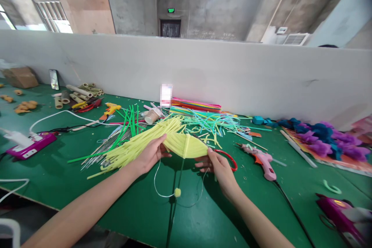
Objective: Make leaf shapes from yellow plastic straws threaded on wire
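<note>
Between my two hands is a yellow leaf-shaped piece [197, 146] made of pipe cleaners laid side by side, with a rib across its middle. My left hand [154, 151] pinches its left tip, and my right hand [217, 166] pinches the right tip. A thin stem and a loop of pale wire [157, 186] hang below it, with a small yellow pompom [177, 192] near the bottom. Behind my left hand spreads a heap of yellow pipe cleaners [130, 151]. Red-handled scissors [231, 159] lie partly hidden behind my right hand.
A pink glue gun [263, 161] lies at the right, its cord running forward. Purple power strips [31, 145] sit on both sides. Further back are a yellow glue gun [112, 108], bamboo pieces [84, 92], coloured pipe cleaners [197, 104] and purple-blue fuzzy shapes [322, 137]. A white partition [122, 66] borders the green table.
</note>
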`<state>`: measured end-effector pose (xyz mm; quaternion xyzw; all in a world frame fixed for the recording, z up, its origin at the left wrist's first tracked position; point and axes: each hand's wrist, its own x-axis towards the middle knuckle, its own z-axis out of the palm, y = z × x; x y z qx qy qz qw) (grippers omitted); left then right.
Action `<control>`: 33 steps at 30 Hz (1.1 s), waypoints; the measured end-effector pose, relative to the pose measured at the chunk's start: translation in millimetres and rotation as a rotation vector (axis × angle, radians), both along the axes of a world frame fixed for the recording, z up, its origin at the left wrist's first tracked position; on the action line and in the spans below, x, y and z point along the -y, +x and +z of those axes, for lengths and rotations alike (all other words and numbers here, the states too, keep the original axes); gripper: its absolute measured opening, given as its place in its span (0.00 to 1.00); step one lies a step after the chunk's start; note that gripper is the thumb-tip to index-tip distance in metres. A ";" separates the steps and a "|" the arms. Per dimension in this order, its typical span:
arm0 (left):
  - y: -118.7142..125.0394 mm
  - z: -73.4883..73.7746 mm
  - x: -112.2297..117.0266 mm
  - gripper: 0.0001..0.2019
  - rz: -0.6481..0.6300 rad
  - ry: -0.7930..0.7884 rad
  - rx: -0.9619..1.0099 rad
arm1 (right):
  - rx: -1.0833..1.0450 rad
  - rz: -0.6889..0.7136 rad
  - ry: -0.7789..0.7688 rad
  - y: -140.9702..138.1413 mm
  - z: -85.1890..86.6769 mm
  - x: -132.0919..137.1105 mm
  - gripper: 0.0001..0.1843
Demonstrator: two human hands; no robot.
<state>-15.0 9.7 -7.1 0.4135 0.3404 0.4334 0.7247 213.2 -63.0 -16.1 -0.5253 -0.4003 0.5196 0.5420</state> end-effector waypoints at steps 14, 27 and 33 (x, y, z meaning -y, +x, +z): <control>-0.5 -3.8 1.9 0.23 -0.112 0.016 -0.051 | 0.030 0.035 0.022 -1.1 4.0 1.8 0.25; -0.2 -6.6 1.4 0.25 -0.161 0.023 -0.051 | -0.029 0.089 0.001 0.1 0.2 0.5 0.26; -0.4 -3.1 2.7 0.24 -0.157 0.021 -0.058 | -0.057 0.092 0.015 2.4 0.5 0.4 0.25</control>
